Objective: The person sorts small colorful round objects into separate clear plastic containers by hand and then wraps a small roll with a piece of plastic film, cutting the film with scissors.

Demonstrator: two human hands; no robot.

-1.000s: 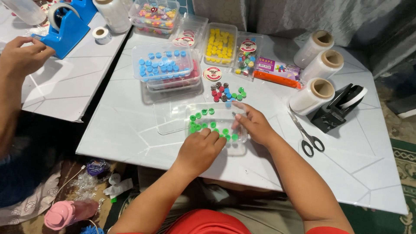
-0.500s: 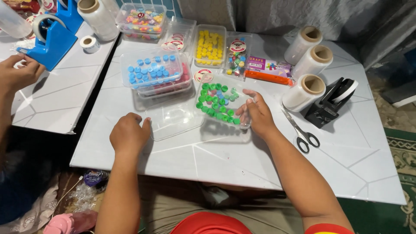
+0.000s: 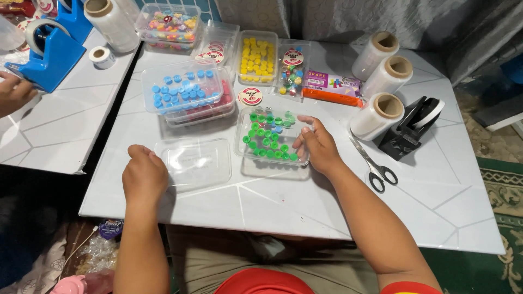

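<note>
A clear plastic tray [image 3: 246,124] with several green round pieces and a few blue ones lies at the middle of the white table [image 3: 283,201]. My right hand [image 3: 317,146] grips its right edge, fingers spread over the rim. To its left a clear empty lid [image 3: 199,162] lies flat. My left hand [image 3: 144,177] is curled at the lid's left edge, thumb against it.
Behind are stacked boxes of blue and red pieces [image 3: 185,92], a tray of yellow pieces [image 3: 259,60] and a box of mixed colours [image 3: 166,22]. Film rolls [image 3: 377,115], a black tape dispenser [image 3: 411,128] and scissors [image 3: 376,166] lie right. Another person's hand [image 3: 13,92] rests by a blue dispenser [image 3: 52,49].
My left hand left the green-piece tray and went left to the lid. My right hand slid the tray a little farther back and right.
</note>
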